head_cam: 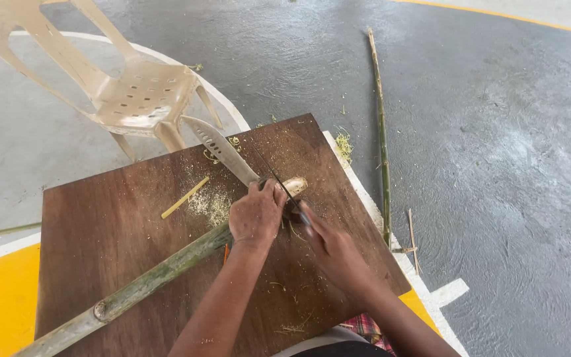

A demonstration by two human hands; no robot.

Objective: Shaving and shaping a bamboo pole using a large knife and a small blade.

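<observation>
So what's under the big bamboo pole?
The bamboo pole lies on a brown wooden board dusted with shavings. The left hand grips the pole and hides the part of the pole and board beneath it.

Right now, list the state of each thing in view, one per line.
Left hand: closed on the thick green bamboo pole, pinning it.
Right hand: grip shut on a thin dark blade.
Thick green bamboo pole: lying across the brown wooden board, cut end exposed.
Large steel knife: flat on the board.
Beige plastic chair: tipped over.
Thin bamboo stalk: on the floor.
</observation>
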